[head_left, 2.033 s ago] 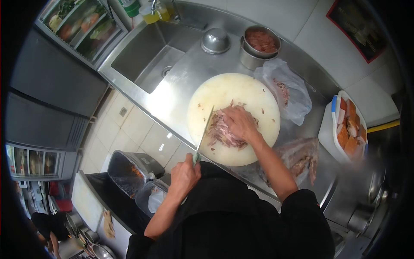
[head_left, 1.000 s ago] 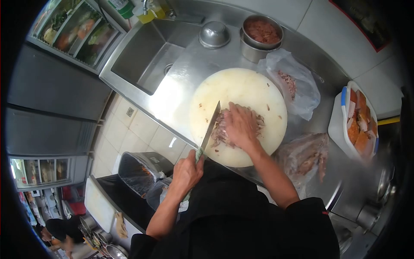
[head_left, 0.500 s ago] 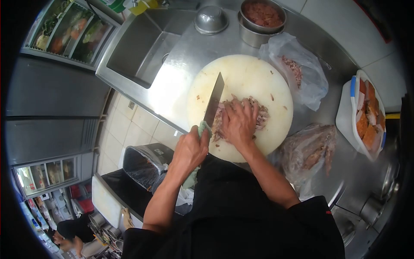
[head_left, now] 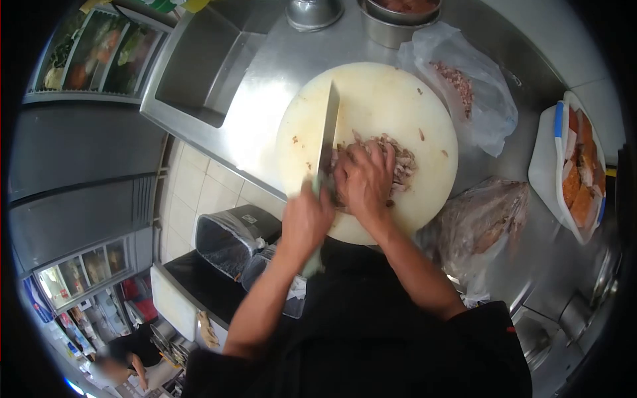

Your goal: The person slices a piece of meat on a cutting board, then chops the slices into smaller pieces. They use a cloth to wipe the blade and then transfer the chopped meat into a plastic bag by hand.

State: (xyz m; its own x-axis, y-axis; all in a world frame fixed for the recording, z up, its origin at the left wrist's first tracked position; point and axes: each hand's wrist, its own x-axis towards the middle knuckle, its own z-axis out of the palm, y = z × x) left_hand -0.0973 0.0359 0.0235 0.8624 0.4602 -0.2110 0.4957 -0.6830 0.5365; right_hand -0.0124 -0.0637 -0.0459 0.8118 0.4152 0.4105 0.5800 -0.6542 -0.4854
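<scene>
Two hands are working over the board (head_left: pixel 371 99): the left hand (head_left: pixel 306 219) is gripping the cleaver (head_left: pixel 328 132) by its cloth-wrapped handle, its blade lying just left of the meat (head_left: pixel 391 156). The right hand (head_left: pixel 363 180), fingers spread, is pressing on the meat. Two bags (head_left: pixel 478 225) are lying to its right.

1. The shiny steel desk (head_left: pixel 265 86) carries everything. The right hand's fingers (head_left: pixel 361 162) are over its middle.
2. A round white board (head_left: pixel 385 99) lies flat on the desk, right under the fingers.
3. A sink (head_left: pixel 199 66) is set into the desk, far left of the fingers.
4. Beyond the fingers stand an upside-down bowl (head_left: pixel 313 13) and a metal pot (head_left: pixel 391 23).
5. A clear bag (head_left: pixel 484 99) lies beyond and right of the fingers, just beside the board.
6. A second bag (head_left: pixel 478 225) lies near, to the right. A white tub (head_left: pixel 547 166) sits further right.
</scene>
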